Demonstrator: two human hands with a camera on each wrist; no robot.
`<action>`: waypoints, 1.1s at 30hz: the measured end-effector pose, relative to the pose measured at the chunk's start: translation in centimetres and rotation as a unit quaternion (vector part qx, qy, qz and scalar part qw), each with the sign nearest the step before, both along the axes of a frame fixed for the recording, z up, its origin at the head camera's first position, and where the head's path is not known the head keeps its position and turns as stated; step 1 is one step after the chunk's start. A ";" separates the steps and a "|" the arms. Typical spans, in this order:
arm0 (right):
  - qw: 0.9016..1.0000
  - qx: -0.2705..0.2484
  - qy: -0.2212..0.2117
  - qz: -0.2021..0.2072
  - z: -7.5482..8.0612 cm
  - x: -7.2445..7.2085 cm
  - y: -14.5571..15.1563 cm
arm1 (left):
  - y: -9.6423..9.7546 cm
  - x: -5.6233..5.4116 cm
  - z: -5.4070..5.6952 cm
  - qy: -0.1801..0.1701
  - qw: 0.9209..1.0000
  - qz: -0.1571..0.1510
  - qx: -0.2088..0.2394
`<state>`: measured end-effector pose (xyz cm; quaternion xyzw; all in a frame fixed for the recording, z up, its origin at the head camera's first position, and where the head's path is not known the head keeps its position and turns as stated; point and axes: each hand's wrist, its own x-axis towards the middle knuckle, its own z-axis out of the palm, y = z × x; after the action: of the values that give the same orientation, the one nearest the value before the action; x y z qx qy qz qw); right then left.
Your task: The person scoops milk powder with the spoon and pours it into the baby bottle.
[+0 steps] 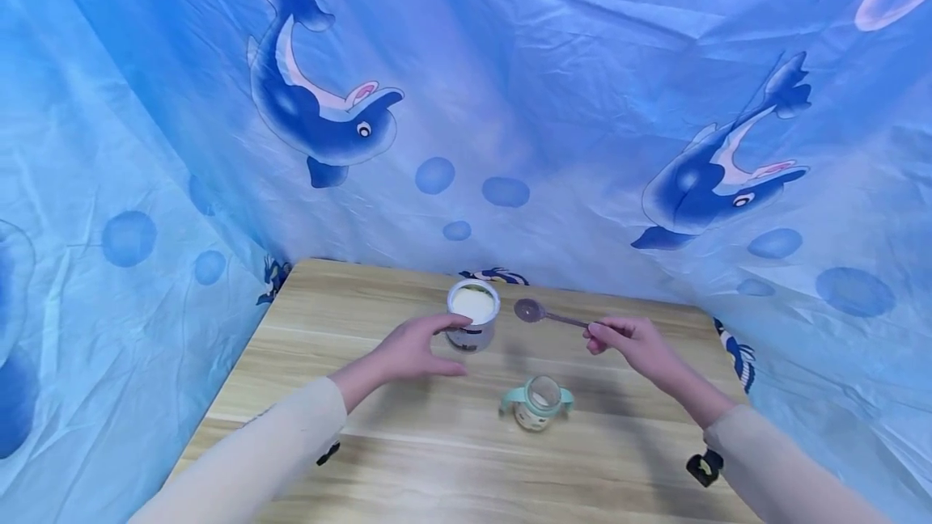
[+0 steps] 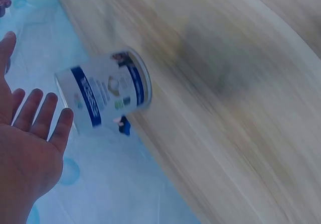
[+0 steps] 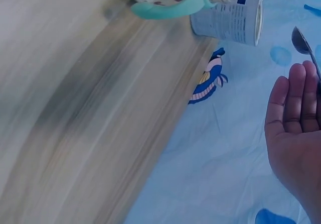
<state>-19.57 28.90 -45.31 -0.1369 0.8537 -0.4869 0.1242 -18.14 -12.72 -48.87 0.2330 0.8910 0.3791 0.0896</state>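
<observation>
A white milk powder can [image 1: 469,336] with blue bands stands toward the back of the table, its top uncovered and a pale fill inside. My left hand [image 1: 415,350] is spread beside the can's left side, fingers relaxed and thumb apart; the left wrist view shows the fingertips close to the can [image 2: 108,88]. In my right hand [image 1: 633,344] a purplish-grey spoon [image 1: 529,310] is pinched by the handle end, its bowl held to the right of the can. A baby bottle [image 1: 535,409] with two mint-green handles stands uncapped nearer the front, between my hands.
The wood-grain table [image 1: 408,459] ends at the back and sides against a blue sheet [image 1: 466,144] printed with dolphins and bubbles. Black straps [image 1: 705,467] hang at the cuffs of my sleeves.
</observation>
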 end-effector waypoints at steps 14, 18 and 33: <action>0.995 -0.075 -0.058 0.032 -1.4 -3.7 -3.1 | -3.4 0.1 0.7 0.019 0.998 0.055 -0.002; 0.994 -0.074 -0.073 0.039 -2.2 -4.6 -4.1 | -3.9 0.1 0.5 0.024 0.997 0.068 0.000; 0.982 -0.113 -0.137 0.063 -4.6 -6.6 -7.1 | -4.4 -0.1 -3.2 0.058 0.988 0.140 -0.028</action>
<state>-26.19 21.79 -49.95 -0.1361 0.7578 -0.5854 0.2541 -18.20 -17.08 -52.02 0.1245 0.9290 0.3485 -0.0095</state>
